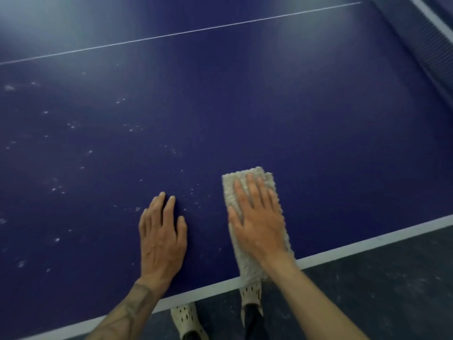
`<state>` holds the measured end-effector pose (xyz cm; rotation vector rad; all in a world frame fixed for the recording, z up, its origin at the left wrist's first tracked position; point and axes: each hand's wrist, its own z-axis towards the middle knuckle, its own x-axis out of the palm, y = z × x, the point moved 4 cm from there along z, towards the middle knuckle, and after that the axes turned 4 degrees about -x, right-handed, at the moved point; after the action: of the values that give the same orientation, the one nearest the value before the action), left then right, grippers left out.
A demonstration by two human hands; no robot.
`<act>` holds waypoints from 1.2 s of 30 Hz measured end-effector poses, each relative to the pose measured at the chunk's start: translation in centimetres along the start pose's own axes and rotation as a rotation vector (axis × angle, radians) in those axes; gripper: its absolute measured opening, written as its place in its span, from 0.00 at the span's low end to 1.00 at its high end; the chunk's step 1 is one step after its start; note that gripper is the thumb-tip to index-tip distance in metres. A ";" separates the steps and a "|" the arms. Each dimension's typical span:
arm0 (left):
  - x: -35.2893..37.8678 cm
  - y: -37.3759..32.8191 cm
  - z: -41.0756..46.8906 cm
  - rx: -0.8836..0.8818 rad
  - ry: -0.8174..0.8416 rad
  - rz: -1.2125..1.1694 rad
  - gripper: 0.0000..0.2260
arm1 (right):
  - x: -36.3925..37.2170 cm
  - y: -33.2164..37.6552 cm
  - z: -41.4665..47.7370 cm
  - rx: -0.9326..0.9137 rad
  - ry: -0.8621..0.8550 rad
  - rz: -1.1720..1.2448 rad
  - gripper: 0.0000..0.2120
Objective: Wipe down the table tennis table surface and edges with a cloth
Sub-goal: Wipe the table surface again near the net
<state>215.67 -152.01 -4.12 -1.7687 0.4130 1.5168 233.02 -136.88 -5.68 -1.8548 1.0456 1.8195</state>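
r hand [257,222] flat on cloth [250,268], l hand [161,234] on table [245,106]

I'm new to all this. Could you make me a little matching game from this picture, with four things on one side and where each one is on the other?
Things:
1. left hand
2. right hand
3. cloth
4. shoes

Places:
a. on the dark floor, below the table's near edge
b. flat on the bare blue table
c. pressing flat on the cloth
d. lying on the table, its near end across the white edge stripe

Pairs: 1-b, 2-c, 3-d, 4-a
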 end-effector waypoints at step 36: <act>-3.6 12.8 2.7 0.136 0.004 0.091 0.24 | 1.2 8.6 6.4 0.215 -0.043 -0.010 0.33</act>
<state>204.26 -159.36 -4.97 -1.6675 0.5921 1.5108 222.38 -138.51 -5.51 -1.6842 1.1639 1.6617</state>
